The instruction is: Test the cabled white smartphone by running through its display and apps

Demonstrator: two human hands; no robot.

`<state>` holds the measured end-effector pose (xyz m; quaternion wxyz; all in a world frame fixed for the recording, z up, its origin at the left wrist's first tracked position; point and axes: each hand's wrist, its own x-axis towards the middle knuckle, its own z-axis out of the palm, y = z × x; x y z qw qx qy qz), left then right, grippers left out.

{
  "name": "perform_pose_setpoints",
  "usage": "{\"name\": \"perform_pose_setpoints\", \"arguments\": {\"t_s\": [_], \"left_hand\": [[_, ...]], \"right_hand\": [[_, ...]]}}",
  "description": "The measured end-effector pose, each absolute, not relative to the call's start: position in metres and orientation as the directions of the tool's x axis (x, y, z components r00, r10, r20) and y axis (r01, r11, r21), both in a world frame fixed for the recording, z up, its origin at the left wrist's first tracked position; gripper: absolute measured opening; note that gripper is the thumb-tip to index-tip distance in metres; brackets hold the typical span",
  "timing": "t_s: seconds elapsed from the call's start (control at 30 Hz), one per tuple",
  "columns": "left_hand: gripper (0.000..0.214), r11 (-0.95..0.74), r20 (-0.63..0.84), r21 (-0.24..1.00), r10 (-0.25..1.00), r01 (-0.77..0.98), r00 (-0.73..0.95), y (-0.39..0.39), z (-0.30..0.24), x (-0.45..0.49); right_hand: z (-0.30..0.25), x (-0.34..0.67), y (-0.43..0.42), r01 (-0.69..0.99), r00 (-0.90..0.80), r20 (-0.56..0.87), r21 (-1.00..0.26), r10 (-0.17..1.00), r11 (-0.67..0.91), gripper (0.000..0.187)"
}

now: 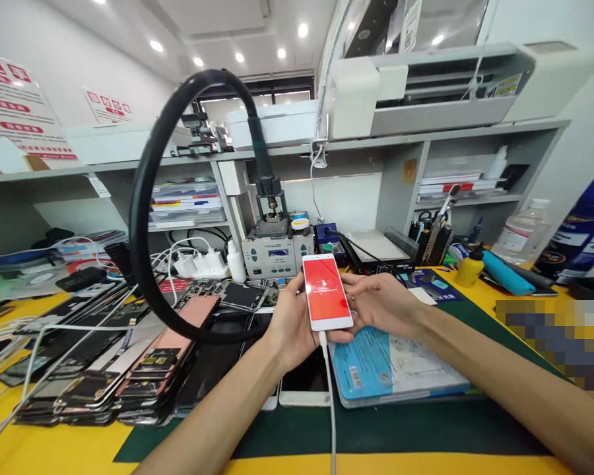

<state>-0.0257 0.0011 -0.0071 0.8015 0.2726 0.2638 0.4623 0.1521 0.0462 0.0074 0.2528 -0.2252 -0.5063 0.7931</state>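
A white smartphone [327, 290] with a lit red screen is held up above the bench, tilted toward me. Its lower end has a white charging cable [327, 369] plugged in, which runs down to the bottom of the view. My left hand [290, 326] cradles the phone from the left and beneath, thumb along its edge. My right hand [383, 303] is at the phone's right side, fingers touching its edge and partly hidden behind it. Below the hands lie a dark-screened phone [304, 382] and a blue-and-white plastic-covered pack [376, 369].
Stacks of phone parts [163, 376] cover the left of the green mat [400, 429]. A thick black hose [141, 218] arches from the grey hot-air station [272, 254]. A power strip [202, 264] stands behind the stacks. Bottles, including a yellow one [468, 267], are at right.
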Motion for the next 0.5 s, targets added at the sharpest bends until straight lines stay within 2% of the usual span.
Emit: {"name": "perform_pose_setpoints", "arguments": {"t_s": [0.13,0.27,0.5], "left_hand": [[0.062,0.438,-0.152,0.657,0.874,-0.614,0.461,-0.005,-0.008,-0.019],[0.062,0.426,-0.145,0.658,0.881,-0.621,0.45,-0.008,-0.011,-0.011],[0.061,0.385,-0.139,0.7,0.9,-0.602,0.414,-0.011,-0.014,-0.005]], "right_hand": [[0.003,0.154,0.04,-0.179,-0.72,-0.093,-0.933,0.688,-0.313,0.037],[-0.002,0.15,0.037,-0.155,-0.622,-0.109,-0.953,0.776,-0.258,0.029],[-0.008,0.149,0.034,-0.074,-0.524,-0.13,-0.978,0.842,-0.197,0.032]]}}
